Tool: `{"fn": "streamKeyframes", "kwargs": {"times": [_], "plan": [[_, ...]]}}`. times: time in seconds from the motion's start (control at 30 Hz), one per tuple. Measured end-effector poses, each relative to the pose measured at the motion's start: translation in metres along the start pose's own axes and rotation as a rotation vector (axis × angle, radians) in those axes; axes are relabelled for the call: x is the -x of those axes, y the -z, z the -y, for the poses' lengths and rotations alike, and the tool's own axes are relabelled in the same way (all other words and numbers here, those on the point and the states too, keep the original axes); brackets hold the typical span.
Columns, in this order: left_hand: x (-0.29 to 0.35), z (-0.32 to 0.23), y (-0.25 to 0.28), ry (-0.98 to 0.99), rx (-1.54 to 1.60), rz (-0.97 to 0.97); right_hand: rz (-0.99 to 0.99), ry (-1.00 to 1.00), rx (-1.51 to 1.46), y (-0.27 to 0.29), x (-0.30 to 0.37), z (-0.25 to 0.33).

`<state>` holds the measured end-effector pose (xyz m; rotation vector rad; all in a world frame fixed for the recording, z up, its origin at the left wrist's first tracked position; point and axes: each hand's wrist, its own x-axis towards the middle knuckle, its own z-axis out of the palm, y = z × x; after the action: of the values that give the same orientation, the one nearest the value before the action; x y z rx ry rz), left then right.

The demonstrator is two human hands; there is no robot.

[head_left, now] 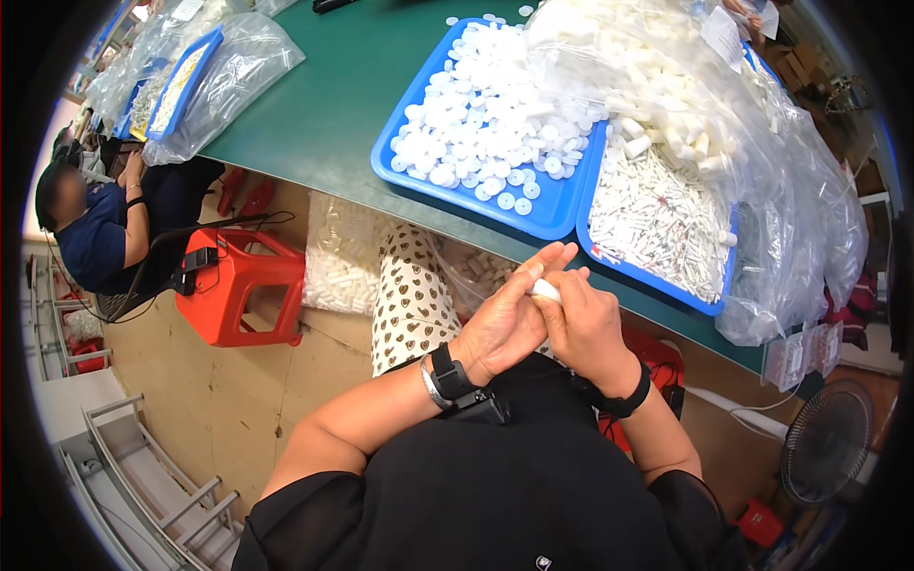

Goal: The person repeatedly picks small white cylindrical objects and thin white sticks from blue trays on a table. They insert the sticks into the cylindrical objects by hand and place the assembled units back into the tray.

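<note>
In front of my body, just off the table edge, my two hands meet around a small white cylindrical piece (545,288). My right hand (583,319) pinches it, its fingers curled and its thumb along the near side. Palm turned up, my left hand (505,324) cups the piece from the left, thumb against it and fingers reaching behind it. Part of the piece is hidden by my fingers. Beyond my hands lie a blue tray (547,217) of translucent white discs and a second blue tray (705,303) of slim white parts.
A clear bag (666,71) of white cylinders overlaps both trays on the green table (333,95). On the left are a red stool (243,295) and a seated person (95,228). A bag (333,276) of white pieces rests below the table; a fan (826,443) stands right.
</note>
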<state>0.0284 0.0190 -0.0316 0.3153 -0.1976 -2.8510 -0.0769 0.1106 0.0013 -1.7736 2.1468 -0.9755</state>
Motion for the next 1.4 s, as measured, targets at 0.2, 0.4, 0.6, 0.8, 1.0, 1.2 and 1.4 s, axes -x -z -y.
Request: {"fn": "streamKeyframes", "kwargs": {"times": [0.2,0.4,0.6,0.8,1.0,1.2,1.4], "plan": [[-0.004,-0.008,0.004,0.047,0.038,-0.024,-0.122,-0.033,-0.107,-0.010,-0.003,-0.003],[0.000,0.001,0.003,0.032,-0.009,-0.050,-0.046,0.065,0.031,-0.005,0.001,-0.006],[0.000,-0.001,-0.004,-0.012,0.028,-0.035,-0.105,0.115,-0.065,-0.010,-0.002,-0.009],[-0.002,-0.010,0.003,0.011,0.052,-0.029,-0.092,-0.080,-0.227,-0.011,-0.005,0.001],[0.003,0.002,0.003,-0.043,-0.020,-0.010,-0.053,-0.043,-0.231,-0.012,0.001,-0.001],[-0.001,-0.001,-0.001,-0.076,-0.153,-0.007,-0.165,-0.042,-0.127,-0.020,-0.003,0.005],[0.002,-0.006,-0.007,-0.028,-0.309,0.000,-0.110,-0.257,-0.428,-0.011,-0.005,0.009]]}}
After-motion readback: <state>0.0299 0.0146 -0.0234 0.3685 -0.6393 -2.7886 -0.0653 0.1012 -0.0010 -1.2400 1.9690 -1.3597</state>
